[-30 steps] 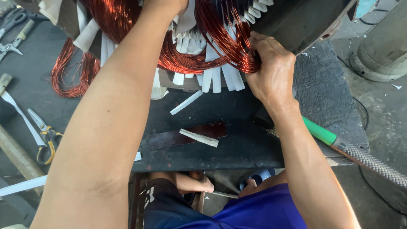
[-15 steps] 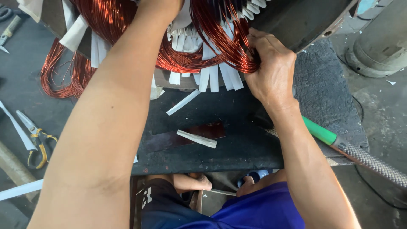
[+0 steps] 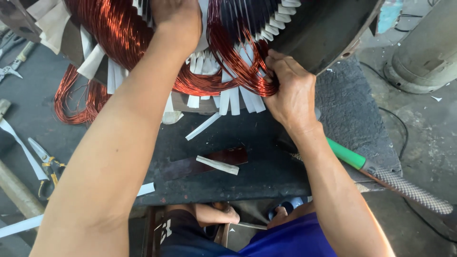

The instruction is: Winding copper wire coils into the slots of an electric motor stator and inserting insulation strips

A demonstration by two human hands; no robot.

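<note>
The right hand [image 3: 291,93] pinches a loop of copper wire [image 3: 240,64] with bent fingers at the motor [image 3: 309,24] on the surface's far edge. The left hand [image 3: 177,19] presses into the coils; whether its fingers are spread cannot be seen. White paper strips [image 3: 218,165] lie mid-surface [image 3: 266,166].

Both forearms are bare, no sleeves, watch or rings showing on the left hand [image 3: 178,21] at twelve o'clock or the right hand [image 3: 290,90] at one o'clock. At six o'clock, a blue-purple shirt [image 3: 295,238] and dark shorts [image 3: 183,235] with white marking.
</note>
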